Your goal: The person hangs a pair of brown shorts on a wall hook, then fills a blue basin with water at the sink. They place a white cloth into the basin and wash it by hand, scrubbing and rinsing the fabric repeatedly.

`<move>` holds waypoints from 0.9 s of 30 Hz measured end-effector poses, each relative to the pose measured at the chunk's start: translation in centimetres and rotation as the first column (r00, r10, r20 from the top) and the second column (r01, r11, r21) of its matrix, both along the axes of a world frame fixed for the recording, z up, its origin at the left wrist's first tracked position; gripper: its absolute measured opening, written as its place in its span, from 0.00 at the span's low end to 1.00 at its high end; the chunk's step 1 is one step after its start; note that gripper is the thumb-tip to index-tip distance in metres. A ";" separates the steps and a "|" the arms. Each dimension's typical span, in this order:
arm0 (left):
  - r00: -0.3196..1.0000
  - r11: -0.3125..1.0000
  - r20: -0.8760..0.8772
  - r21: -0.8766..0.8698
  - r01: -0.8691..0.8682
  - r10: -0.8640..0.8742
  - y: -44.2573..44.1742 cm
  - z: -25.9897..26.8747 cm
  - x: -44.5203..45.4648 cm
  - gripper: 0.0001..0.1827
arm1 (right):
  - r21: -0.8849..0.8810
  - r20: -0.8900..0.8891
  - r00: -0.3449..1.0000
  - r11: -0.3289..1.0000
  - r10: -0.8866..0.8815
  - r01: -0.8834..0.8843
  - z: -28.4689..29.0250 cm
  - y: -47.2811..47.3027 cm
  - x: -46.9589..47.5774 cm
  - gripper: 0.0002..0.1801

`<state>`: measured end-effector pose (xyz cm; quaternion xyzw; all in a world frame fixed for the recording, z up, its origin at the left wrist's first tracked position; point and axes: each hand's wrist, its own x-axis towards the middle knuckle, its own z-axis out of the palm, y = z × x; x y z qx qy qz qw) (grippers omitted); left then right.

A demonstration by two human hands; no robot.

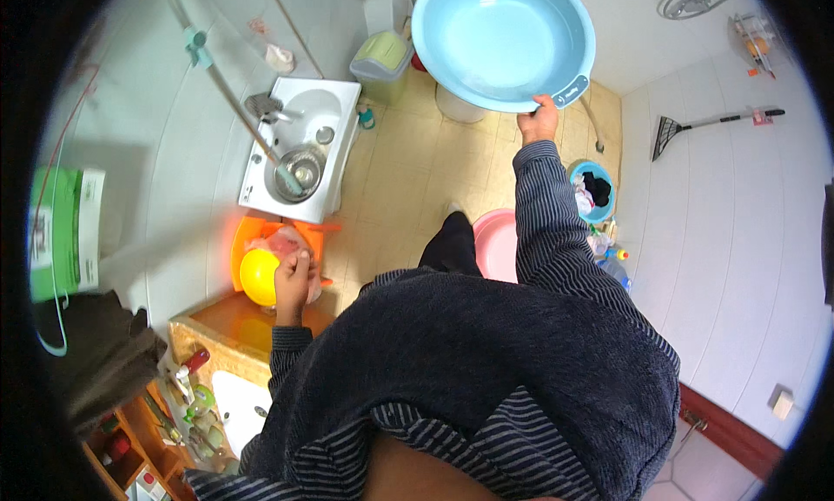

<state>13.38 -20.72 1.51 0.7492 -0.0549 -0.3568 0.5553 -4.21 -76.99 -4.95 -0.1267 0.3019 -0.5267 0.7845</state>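
My right hand [539, 121] grips the near rim of a large light-blue plastic basin [502, 42], beside its handle slot. The basin's far edge is cut off by the top of the picture. On the left, my left hand [292, 283] is curled in front of a yellow plastic bowl [258, 277] and a clear plastic bag [285, 242]. Whether its fingers hold the bag or the bowl's edge cannot be made out. Both lie over an orange plastic chair [241, 240]. By my leg a pink basin [495, 244] is on the floor, partly hidden by my right sleeve.
A white washbasin [352, 104] holds a metal bowl [301, 173]. A pole [228, 91] slants over it. Beyond stands a lidded bin [381, 61]. Along the right wall are a blue tub of cloths [575, 172] and several bottles. A wooden-edged counter [221, 351] lies lower left.
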 end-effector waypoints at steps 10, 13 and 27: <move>0.985 0.982 -0.169 0.183 0.054 -0.023 -19.2 -1.9 -5.6 0.18 | -0.242 -0.495 0.864 0.970 -0.089 -0.038 2.4 -18.5 -1.4 0.20; 0.983 0.969 -0.176 0.229 0.091 -0.050 -21.5 -2.6 -6.7 0.18 | -0.310 -0.531 0.815 0.948 -0.232 0.068 1.7 -24.0 -0.8 0.15; 0.993 0.899 -0.121 0.436 0.053 0.000 -23.0 -4.1 -10.7 0.20 | -0.536 -0.825 0.132 0.686 -0.550 -0.491 2.6 -36.3 6.4 0.13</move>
